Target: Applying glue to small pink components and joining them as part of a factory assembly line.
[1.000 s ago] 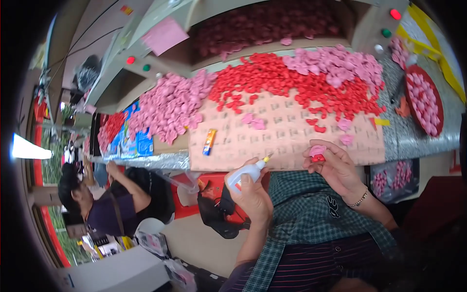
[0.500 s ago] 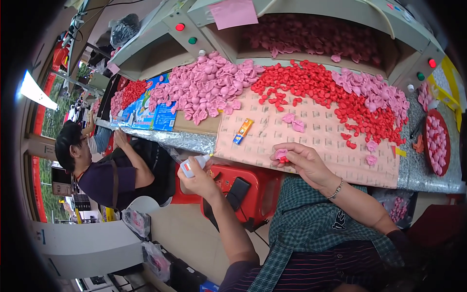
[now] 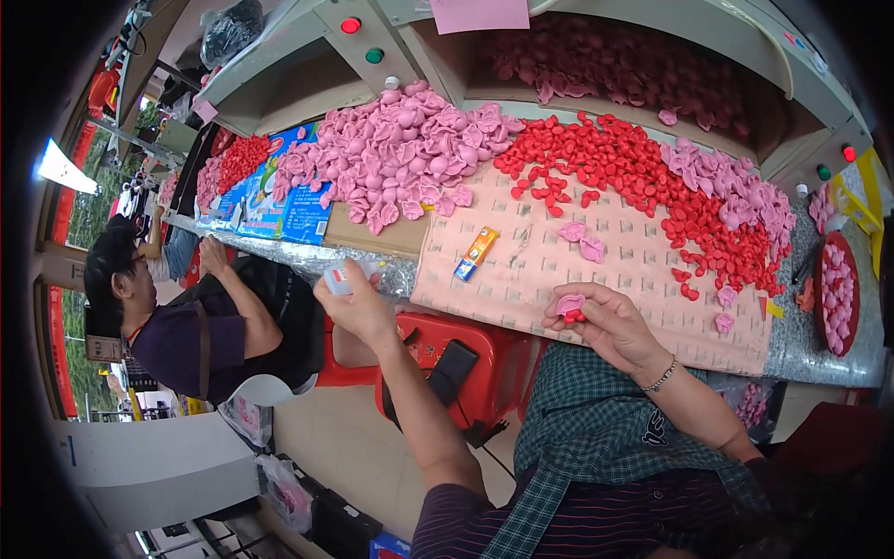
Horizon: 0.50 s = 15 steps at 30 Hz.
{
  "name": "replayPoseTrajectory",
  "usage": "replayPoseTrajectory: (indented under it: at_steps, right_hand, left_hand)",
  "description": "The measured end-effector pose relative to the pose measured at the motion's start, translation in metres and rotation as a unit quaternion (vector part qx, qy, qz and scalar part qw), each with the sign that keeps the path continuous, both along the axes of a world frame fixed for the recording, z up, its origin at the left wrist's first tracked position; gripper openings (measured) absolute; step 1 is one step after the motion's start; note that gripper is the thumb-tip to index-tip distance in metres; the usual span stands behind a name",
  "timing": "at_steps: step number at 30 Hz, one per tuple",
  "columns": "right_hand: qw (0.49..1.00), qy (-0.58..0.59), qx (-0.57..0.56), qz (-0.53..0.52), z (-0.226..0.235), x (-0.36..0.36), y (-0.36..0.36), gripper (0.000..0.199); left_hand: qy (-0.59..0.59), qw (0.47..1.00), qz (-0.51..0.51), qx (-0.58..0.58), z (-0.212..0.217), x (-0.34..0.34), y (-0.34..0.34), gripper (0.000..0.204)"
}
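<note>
My left hand (image 3: 361, 315) grips a small white squeeze bottle (image 3: 341, 279) near the table's front edge, left of the pink cloth. Its nozzle is hard to make out from here. Between the fingertips of my right hand (image 3: 615, 328) is a pink flower-shaped piece (image 3: 569, 303) with red bits below it, held above the front of the cloth (image 3: 521, 289). Two pink pieces (image 3: 582, 240) lie on the cloth beyond that hand. An orange and blue packet (image 3: 476, 253) rests to their left.
A large heap of pink pieces (image 3: 400, 158) and a pile of red pieces (image 3: 605, 154) line the back, below grey cabinets with open bays. On the right stands a red bowl (image 3: 825, 326) of pink pieces. A red stool (image 3: 494, 359) bears a black phone-like object. A co-worker (image 3: 200, 326) sits at left.
My left hand has moved left with the bottle, away from the cloth's edge. My right hand keeps the pink piece; the whole view has shifted slightly.
</note>
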State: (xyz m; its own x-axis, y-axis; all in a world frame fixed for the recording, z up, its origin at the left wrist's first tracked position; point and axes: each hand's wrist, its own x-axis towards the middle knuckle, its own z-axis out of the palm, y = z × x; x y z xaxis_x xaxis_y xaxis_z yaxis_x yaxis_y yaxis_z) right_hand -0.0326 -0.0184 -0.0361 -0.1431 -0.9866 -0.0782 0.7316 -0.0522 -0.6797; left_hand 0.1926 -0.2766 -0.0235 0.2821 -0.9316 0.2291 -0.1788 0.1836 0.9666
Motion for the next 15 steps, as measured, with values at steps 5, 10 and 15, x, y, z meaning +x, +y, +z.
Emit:
replayPoseTrajectory:
  at_steps: [5, 10, 15]
  right_hand:
    - [1.000, -0.005, 0.002, 0.005, 0.000, -0.001, -0.002, 0.040]
    - [1.000, -0.006, 0.001, 0.007, 0.001, 0.000, -0.001, 0.041]
    - [1.000, 0.000, -0.001, 0.005, 0.001, 0.000, -0.001, 0.041]
  left_hand:
    - [0.020, 0.999, -0.017, -0.021, 0.000, 0.000, 0.002, 0.035]
    - [-0.019, 1.000, 0.005, 0.024, 0.007, -0.007, 0.010, 0.038]
    - [-0.011, 1.000, -0.013, -0.022, 0.011, -0.009, 0.011, 0.037]
